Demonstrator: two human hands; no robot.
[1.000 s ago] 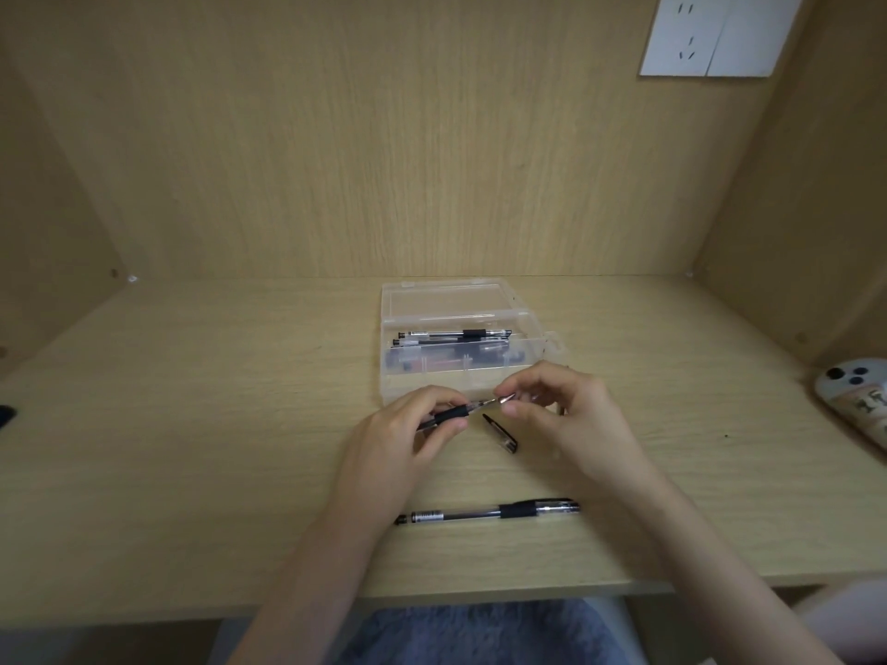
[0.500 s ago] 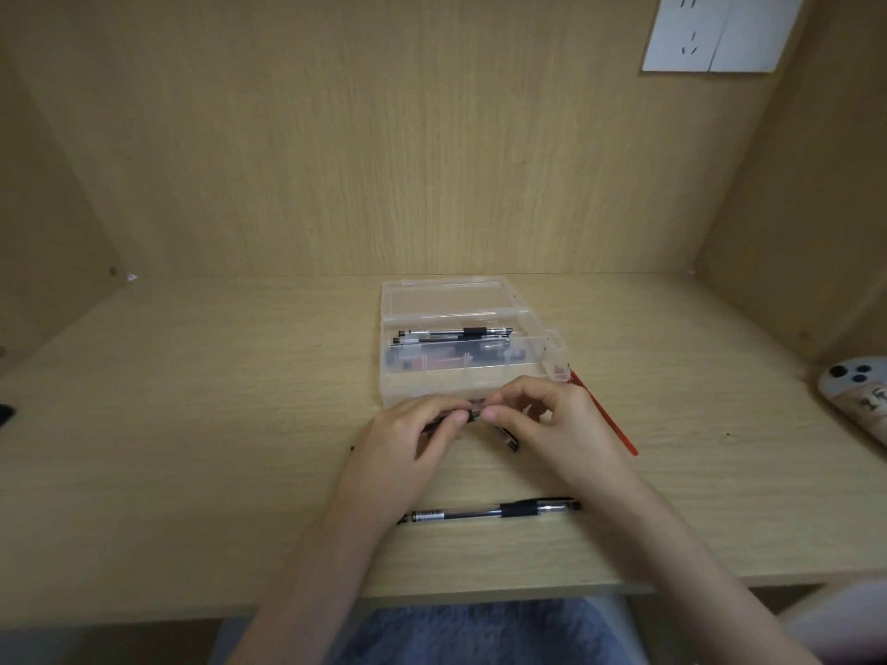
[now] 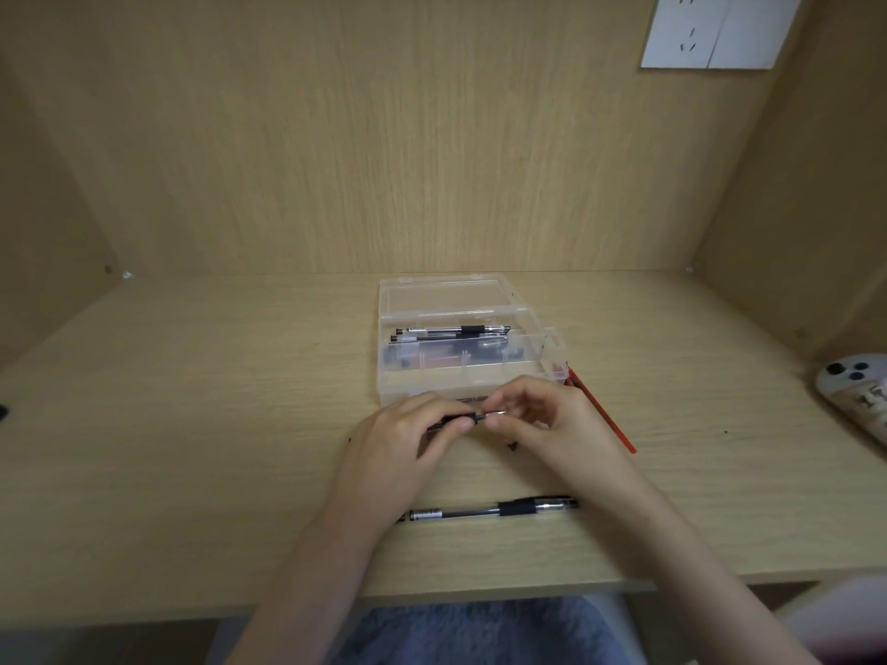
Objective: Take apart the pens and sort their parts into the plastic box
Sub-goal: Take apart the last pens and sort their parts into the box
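L hand: left hand point(image 3: 408, 441) grips a pen point(image 3: 468, 418) by its black grip section, thumb + forefinger curled round it. The rest of the barrel is hidden under the palm.
R hand: right hand point(image 3: 552, 424) pinches the pen's metal tip point(image 3: 497, 413) btw thumb and forefinger. Other fingers are loosely curled behind.
Pen pos: held roughly level just above the desk point(image 3: 192, 424), right in front of the near wall of the box point(image 3: 384, 371), tip end pointing right.
Vs 1 s ago: hands are closer together, thumbs nearly touching, and less of the tip shows.
Cap: small black cap point(image 3: 512, 444) on the desk, now mostly hidden under the right hand w/ only an end peeking out. 1 s ago it lay in plain sight btw the hands.
Red refill: thin red refill point(image 3: 602, 415) on the desk, slanting from beside the box's near-right corner toward the person, just right of the right hand. Not seen 1 s ago, already there 0.5 s ago.
Box: clear plastic, lid point(image 3: 441, 297) lying open behind it. Black pens point(image 3: 456, 331) in the back compartment; dark parts in the next one, can't tell which.
Spare pen: spare pen point(image 3: 489, 511) lies crosswise near the desk edge btw the forearms, unmoved.
Edges: socket plate point(image 3: 720, 31) top right on the back panel; white gadget point(image 3: 859, 395) w/ dark round spots at the right edge; blue fuzzy cloth point(image 3: 480, 631) below the desk edge.
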